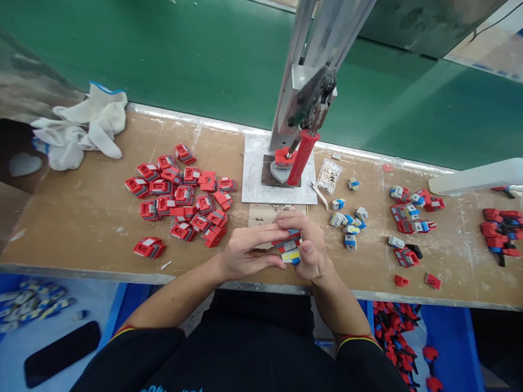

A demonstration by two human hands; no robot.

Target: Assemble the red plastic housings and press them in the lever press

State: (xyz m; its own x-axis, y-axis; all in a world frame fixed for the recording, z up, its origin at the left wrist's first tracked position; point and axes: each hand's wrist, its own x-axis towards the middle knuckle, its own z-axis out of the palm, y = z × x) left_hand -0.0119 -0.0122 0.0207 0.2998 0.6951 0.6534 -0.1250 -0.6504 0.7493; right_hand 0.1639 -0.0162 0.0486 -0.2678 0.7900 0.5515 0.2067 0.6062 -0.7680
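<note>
A red and grey plastic piece (286,242) is between my two hands at the table's front edge. Up against its lower side sits a small white, yellow and blue piece (291,257); whether the two are joined I cannot tell. My left hand (249,247) grips the red piece from the left, thumb below and fingers on top. From the right, my right hand (308,247) closes round both pieces, its fingers partly hiding them. Just beyond my hands stands a hand press with a red lever handle (303,158). Another red piece (283,158) rests under its plunger.
Many red and grey pieces (183,194) lie at left, near white gloves (87,128). To the right are small white-blue pieces (350,230), a bag of cotton swabs (329,175), nippers (320,195) and a white bottle (478,177). Blue bins (449,337) flank me; one holds a phone (61,354).
</note>
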